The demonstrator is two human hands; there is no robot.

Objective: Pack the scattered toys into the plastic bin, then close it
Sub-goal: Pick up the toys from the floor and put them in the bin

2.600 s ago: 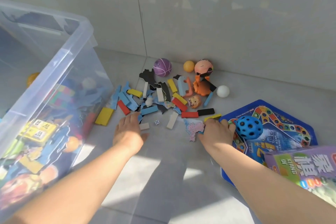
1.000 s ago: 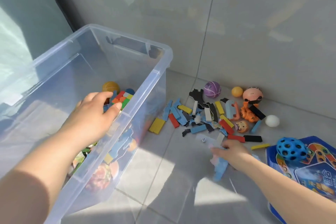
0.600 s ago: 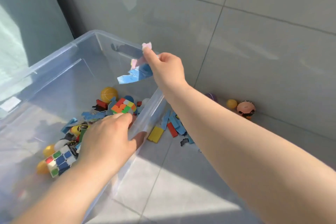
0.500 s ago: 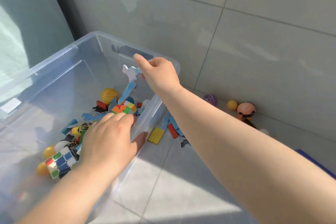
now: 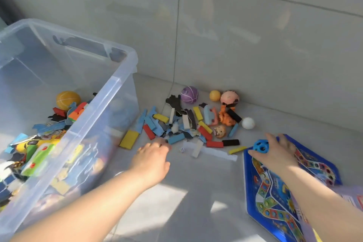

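Note:
A clear plastic bin [image 5: 115, 84] stands on the left, holding an orange ball [image 5: 67, 99], blocks and puzzle pieces. Scattered toys lie on the floor by the wall: coloured blocks [image 5: 176, 129], a purple ball [image 5: 189, 94], a small orange ball [image 5: 214, 95], a round-headed figure [image 5: 229, 98], a white ball [image 5: 247, 123] and a die [image 5: 182, 149]. My left hand [image 5: 152, 160] hovers low at the near edge of the block pile, fingers loosely curled, holding nothing. My right hand [image 5: 275, 152] curls around a blue holed ball [image 5: 260, 146] on the blue game board [image 5: 275, 198].
The tiled wall [image 5: 235, 35] rises just behind the toys. A purple game box [image 5: 351, 196] lies at the right edge, over the board. Sunlit bare floor tiles [image 5: 186, 202] stretch between my arms.
My right hand dropped the blue and pink puzzle piece into the bin, then swung right onto the blue holed ball. My left hand left the bin rim and moved to the block pile.

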